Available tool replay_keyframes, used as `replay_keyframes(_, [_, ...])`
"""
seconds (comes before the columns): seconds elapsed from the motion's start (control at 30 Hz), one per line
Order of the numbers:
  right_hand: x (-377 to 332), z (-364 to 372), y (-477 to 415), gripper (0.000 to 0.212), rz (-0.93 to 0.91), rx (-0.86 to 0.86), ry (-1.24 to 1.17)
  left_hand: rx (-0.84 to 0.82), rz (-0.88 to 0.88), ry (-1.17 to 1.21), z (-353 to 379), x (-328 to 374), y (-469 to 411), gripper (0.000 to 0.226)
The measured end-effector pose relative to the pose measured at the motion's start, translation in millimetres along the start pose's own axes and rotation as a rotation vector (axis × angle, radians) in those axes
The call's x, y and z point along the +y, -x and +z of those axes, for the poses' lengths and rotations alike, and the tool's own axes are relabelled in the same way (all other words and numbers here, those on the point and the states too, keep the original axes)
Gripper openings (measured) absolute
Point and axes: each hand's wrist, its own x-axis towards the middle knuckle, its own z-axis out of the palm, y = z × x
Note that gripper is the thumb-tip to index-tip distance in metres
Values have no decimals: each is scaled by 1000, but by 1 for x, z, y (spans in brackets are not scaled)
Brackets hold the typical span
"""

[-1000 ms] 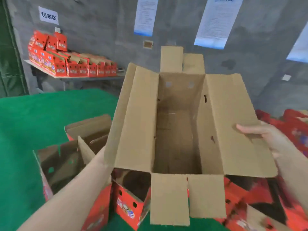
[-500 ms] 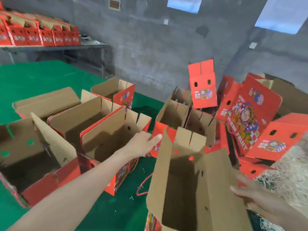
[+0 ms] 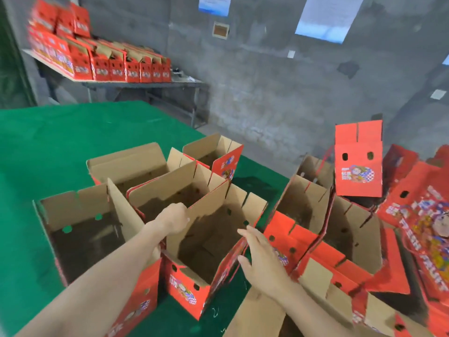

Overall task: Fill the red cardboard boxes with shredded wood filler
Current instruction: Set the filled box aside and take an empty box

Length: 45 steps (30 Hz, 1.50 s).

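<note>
Against the far wall at the left, a shelf [image 3: 145,83] carries a row of closed red boxes [image 3: 116,69], stacked higher toward its left end. Nearer, the green tabletop [image 3: 48,142] spreads wide, covered in a felt-like cloth, and a cluster of open boxes stands on it with brown flaps up. The leftmost open box [image 3: 80,229] sits at the near left, green showing through the holes in its wall. Over its right corner extends the left hand [image 3: 173,221], whose fingers curl over the top edge of a tall brown flap of the middle box [image 3: 201,259] and grip it. That box stands upright on the tabletop, red and printed outside, brown cardboard inside. Just beside its red right wall is the right hand [image 3: 262,261], fingers straight and slightly spread, holding nothing; whether it touches the wall I cannot tell. Further right, more open boxes [image 3: 315,210] lean together, and a red flap [image 3: 358,166] with two holes and a cartoon print stands above them. At the far right edge lie tilted printed boxes [image 3: 425,227] in a heap. Behind it all rises a grey concrete wall [image 3: 267,93] with pale sheets [image 3: 328,18] stuck high on it.
</note>
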Motion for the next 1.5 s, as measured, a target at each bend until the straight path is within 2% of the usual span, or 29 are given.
replay_keyframes(0.13, [-11,4,-44,54,-15,25,-1,-79,92,21,7,9,29,26])
replay_keyframes(0.23, [-13,15,-66,74,-119,-147,198,-222,135,94,15,19,63,30])
replay_keyframes(0.27, [-14,20,-71,74,-169,-219,278,-292,164,121,14,22,74,33])
replay_keyframes(0.37, [-19,24,-81,42,-313,-350,403,-537,271,215,-4,20,92,45])
replay_keyframes(0.4, [-21,22,-83,35,-359,-378,400,-544,278,323,-13,15,91,43])
replay_keyframes(0.43, [-23,19,-86,34,-398,-428,394,-447,265,437,-22,9,86,37])
replay_keyframes(0.47, [-26,16,-90,34,-432,-501,394,-237,236,504,-29,1,78,30])
replay_keyframes(0.53, [-32,13,-95,35,-468,-664,408,309,133,474,-41,-16,54,18])
replay_keyframes(0.57, [-37,12,-97,32,-465,-760,415,498,69,432,-45,-25,40,18])
replay_keyframes(0.6, [-42,12,-99,28,-441,-878,415,591,13,388,-49,-35,27,24])
replay_keyframes(0.63, [-49,10,-103,24,-394,-1014,404,588,-47,338,-49,-45,14,35])
replay_keyframes(0.67, [-55,6,-109,22,-345,-1141,387,517,-109,263,-49,-56,1,46])
replay_keyframes(0.73, [-64,-5,-131,25,-300,-1235,310,295,-203,54,-46,-75,-17,57])
replay_keyframes(0.8, [-67,-16,-161,24,-221,-1097,103,174,-203,-114,-45,-80,-28,39])
replay_keyframes(0.83, [-67,-17,-177,20,-157,-945,-32,171,-178,-161,-47,-78,-31,27])
replay_keyframes(0.9, [-65,-7,-213,15,-68,-536,-175,151,-121,-172,-50,-72,-33,21])
replay_keyframes(0.97, [-58,14,-249,17,-50,-206,-27,62,-36,-134,-47,-66,-32,25])
replay_keyframes(1.0, [-53,26,-265,21,-34,-140,54,-5,5,-103,-46,-63,-29,28])
replay_keyframes(1.1, [-38,57,-304,45,15,-132,193,-186,81,5,-45,-56,-21,40])
replay_keyframes(1.17, [-33,69,-327,53,67,-43,107,-262,105,31,-46,-54,-19,41])
replay_keyframes(1.23, [-31,78,-351,51,149,63,5,-294,120,14,-48,-55,-20,41])
replay_keyframes(1.33, [-31,94,-378,50,154,5,218,-310,113,10,-47,-61,-25,41])
replay_keyframes(1.4, [-33,101,-385,36,148,-76,388,-301,89,29,-45,-65,-31,42])
replay_keyframes(1.47, [-28,97,-386,12,207,-45,427,-297,42,53,-40,-69,-35,41])
replay_keyframes(1.5, [-21,90,-384,15,263,-4,410,-298,17,49,-38,-70,-36,40])
